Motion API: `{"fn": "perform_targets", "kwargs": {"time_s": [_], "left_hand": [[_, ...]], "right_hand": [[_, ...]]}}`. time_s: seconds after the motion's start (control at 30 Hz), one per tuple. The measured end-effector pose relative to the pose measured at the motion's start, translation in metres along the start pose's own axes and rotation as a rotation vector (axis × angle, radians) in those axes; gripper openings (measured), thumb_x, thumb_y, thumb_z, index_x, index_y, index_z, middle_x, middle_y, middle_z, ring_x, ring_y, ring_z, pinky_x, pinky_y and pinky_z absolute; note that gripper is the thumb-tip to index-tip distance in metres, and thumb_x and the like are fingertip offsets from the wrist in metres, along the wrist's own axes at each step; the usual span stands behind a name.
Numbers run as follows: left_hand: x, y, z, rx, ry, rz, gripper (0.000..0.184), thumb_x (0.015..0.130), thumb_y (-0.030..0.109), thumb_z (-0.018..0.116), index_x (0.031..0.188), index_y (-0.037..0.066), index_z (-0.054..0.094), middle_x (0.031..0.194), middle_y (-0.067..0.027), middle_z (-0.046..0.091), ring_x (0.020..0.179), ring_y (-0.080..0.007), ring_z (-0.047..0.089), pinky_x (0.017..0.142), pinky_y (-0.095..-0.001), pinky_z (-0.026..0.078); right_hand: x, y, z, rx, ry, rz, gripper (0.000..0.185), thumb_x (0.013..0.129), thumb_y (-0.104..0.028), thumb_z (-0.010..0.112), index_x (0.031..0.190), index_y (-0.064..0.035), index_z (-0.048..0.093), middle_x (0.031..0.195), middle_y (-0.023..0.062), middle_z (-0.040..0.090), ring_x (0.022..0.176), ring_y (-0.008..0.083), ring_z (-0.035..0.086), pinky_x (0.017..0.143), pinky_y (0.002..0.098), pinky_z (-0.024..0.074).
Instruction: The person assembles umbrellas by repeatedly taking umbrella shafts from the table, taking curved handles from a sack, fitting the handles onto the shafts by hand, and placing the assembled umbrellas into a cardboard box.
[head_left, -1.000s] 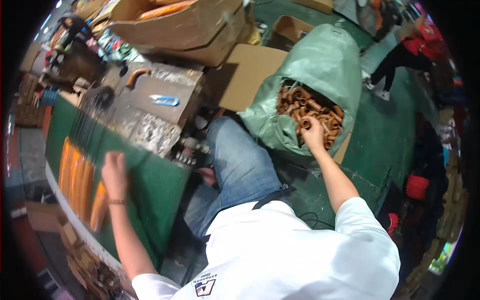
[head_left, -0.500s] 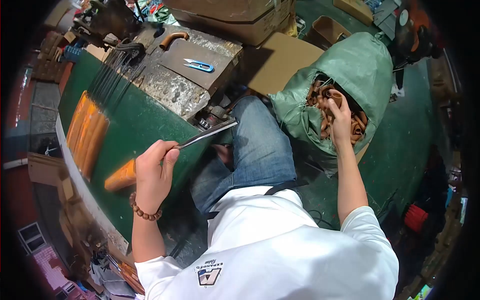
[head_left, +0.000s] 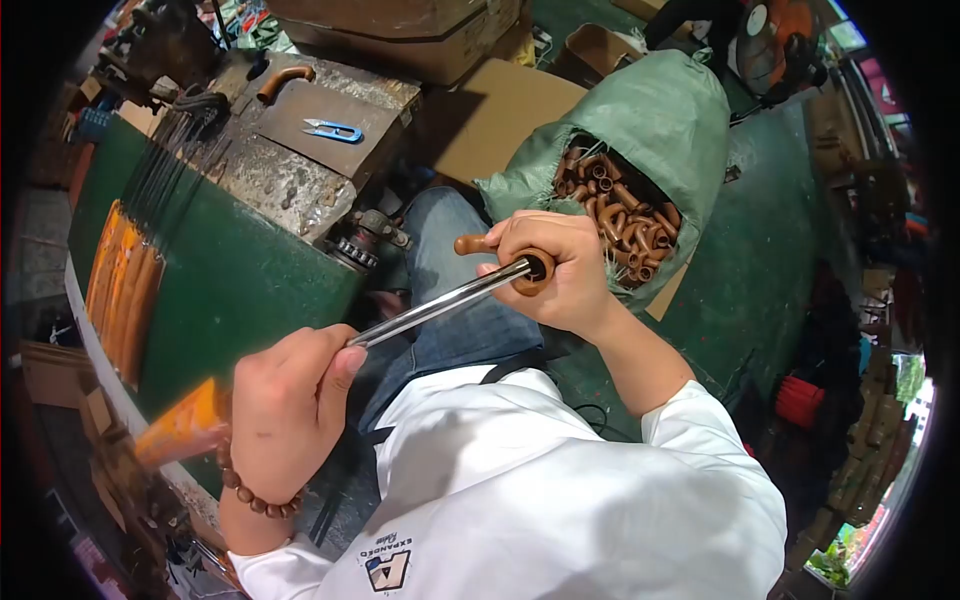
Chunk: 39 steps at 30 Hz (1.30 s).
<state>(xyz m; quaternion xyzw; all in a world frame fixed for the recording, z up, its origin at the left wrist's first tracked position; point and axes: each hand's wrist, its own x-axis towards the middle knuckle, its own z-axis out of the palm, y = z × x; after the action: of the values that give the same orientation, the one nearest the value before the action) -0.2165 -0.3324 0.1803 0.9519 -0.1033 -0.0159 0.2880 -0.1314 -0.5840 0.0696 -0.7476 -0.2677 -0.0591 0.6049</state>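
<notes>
My left hand [head_left: 285, 400] is closed around a silver metal shaft [head_left: 435, 310], which points up and to the right. Behind that hand an orange cylinder [head_left: 185, 428] sticks out, seemingly in line with the shaft. My right hand [head_left: 565, 262] grips a brown curved handle [head_left: 468, 244] with a round open socket. The shaft's far end meets this socket; how deep it sits cannot be made out. Just beyond my right hand, a green woven sack [head_left: 660, 115] lies with its mouth open, full of similar brown curved handles [head_left: 625, 215].
A worn metal-topped bench [head_left: 290, 190] carries blue thread snips [head_left: 333, 131] and another curved handle [head_left: 284, 82]. Several orange cylinders [head_left: 125, 290] with dark rods lie on the green surface [head_left: 240, 270] at left. Cardboard boxes [head_left: 400, 35] and a fan [head_left: 775, 45] stand behind.
My right hand has left the sack with a curved handle and brought it to the shaft's end. My left hand has shifted left and down, still holding the shaft. The view has turned slightly.
</notes>
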Motion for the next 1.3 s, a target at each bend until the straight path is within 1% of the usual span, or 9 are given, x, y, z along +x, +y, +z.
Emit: {"fn": "perform_targets", "kwargs": {"time_s": [0.1, 0.23, 0.43, 0.6, 0.77, 0.97, 1.1, 1.23, 1.3], "left_hand": [[0.0, 0.008, -0.004, 0.028, -0.03, -0.019, 0.006, 0.087, 0.005, 0.068, 0.092, 0.001, 0.069, 0.069, -0.0071, 0.061, 0.052, -0.0227, 0.047, 0.052, -0.0335, 0.041], [0.006, 0.015, -0.008, 0.069, -0.131, -0.017, 0.004, 0.087, 0.005, 0.068, 0.086, 0.002, 0.068, 0.067, -0.0084, 0.06, 0.05, -0.0249, 0.046, 0.051, -0.0352, 0.04], [0.015, 0.023, -0.017, 0.029, -0.222, -0.09, 0.004, 0.086, -0.002, 0.066, 0.084, -0.005, 0.066, 0.065, -0.0115, 0.058, 0.052, -0.024, 0.043, 0.053, -0.0339, 0.039], [0.018, 0.023, -0.019, 0.034, -0.252, -0.101, 0.005, 0.085, -0.002, 0.066, 0.082, -0.006, 0.065, 0.062, -0.0126, 0.057, 0.05, -0.0248, 0.042, 0.053, -0.0343, 0.038], [0.021, 0.024, -0.015, 0.057, -0.282, -0.144, 0.008, 0.085, 0.002, 0.066, 0.081, -0.005, 0.065, 0.064, -0.0138, 0.06, 0.051, -0.0296, 0.046, 0.054, -0.0373, 0.041], [0.027, -0.002, 0.02, 0.228, -0.299, 0.002, 0.011, 0.086, 0.01, 0.066, 0.086, 0.0, 0.069, 0.072, -0.0149, 0.068, 0.06, -0.0381, 0.056, 0.061, -0.0408, 0.048], [0.022, -0.035, 0.041, 0.141, -0.238, -0.027, 0.014, 0.085, 0.014, 0.069, 0.091, 0.002, 0.071, 0.074, -0.0113, 0.068, 0.065, -0.0329, 0.06, 0.068, -0.0374, 0.051], [0.01, -0.05, 0.04, 0.429, 0.353, 0.291, 0.021, 0.084, 0.021, 0.072, 0.097, 0.004, 0.072, 0.076, -0.0066, 0.068, 0.072, -0.0274, 0.063, 0.079, -0.0355, 0.05], [-0.006, -0.077, 0.036, 0.529, 0.301, 0.136, 0.022, 0.083, 0.026, 0.074, 0.09, 0.006, 0.069, 0.078, -0.004, 0.066, 0.077, -0.023, 0.062, 0.08, -0.0352, 0.047]], "right_hand": [[-0.001, 0.0, 0.002, 0.028, -0.02, -0.041, 0.02, 0.068, 0.002, 0.077, 0.068, -0.0054, 0.059, 0.063, 0.0025, 0.058, 0.065, 0.0196, 0.062, 0.069, 0.0277, 0.0513], [0.0, 0.004, 0.001, 0.01, -0.009, -0.109, 0.016, 0.064, 0.0, 0.077, 0.069, -0.0063, 0.063, 0.067, 0.0036, 0.064, 0.054, 0.0173, 0.05, 0.055, 0.0262, 0.0427], [-0.002, 0.006, -0.002, -0.077, -0.057, -0.154, 0.017, 0.062, -0.001, 0.076, 0.068, -0.0068, 0.062, 0.065, 0.0032, 0.063, 0.054, 0.018, 0.051, 0.054, 0.0265, 0.0425], [-0.002, -0.006, -0.005, -0.218, -0.092, -0.11, 0.019, 0.068, -0.001, 0.076, 0.064, -0.0071, 0.058, 0.056, 0.0014, 0.054, 0.059, 0.0188, 0.056, 0.062, 0.0275, 0.0486], [-0.003, -0.013, -0.002, -0.342, -0.111, -0.087, 0.017, 0.062, -0.001, 0.075, 0.065, -0.0075, 0.059, 0.057, 0.0026, 0.056, 0.057, 0.0192, 0.054, 0.055, 0.0293, 0.0441], [-0.012, -0.008, 0.022, -0.529, -0.17, -0.035, 0.016, 0.056, -0.003, 0.072, 0.066, -0.0072, 0.06, 0.059, 0.0048, 0.057, 0.053, 0.0245, 0.05, 0.052, 0.0334, 0.0414], [-0.01, 0.01, 0.023, -0.584, -0.173, -0.025, 0.014, 0.057, -0.003, 0.071, 0.066, -0.0044, 0.06, 0.058, 0.0063, 0.056, 0.053, 0.0253, 0.05, 0.052, 0.0345, 0.0413], [-0.009, 0.011, 0.005, -0.635, -0.218, 0.079, 0.01, 0.061, -0.004, 0.068, 0.063, -0.0046, 0.058, 0.059, 0.0081, 0.058, 0.052, 0.0279, 0.05, 0.052, 0.0361, 0.0412], [-0.014, 0.009, 0.002, -0.626, -0.219, 0.077, 0.01, 0.06, -0.003, 0.068, 0.064, -0.0041, 0.059, 0.058, 0.0077, 0.057, 0.052, 0.0272, 0.048, 0.052, 0.0354, 0.0404]]}}
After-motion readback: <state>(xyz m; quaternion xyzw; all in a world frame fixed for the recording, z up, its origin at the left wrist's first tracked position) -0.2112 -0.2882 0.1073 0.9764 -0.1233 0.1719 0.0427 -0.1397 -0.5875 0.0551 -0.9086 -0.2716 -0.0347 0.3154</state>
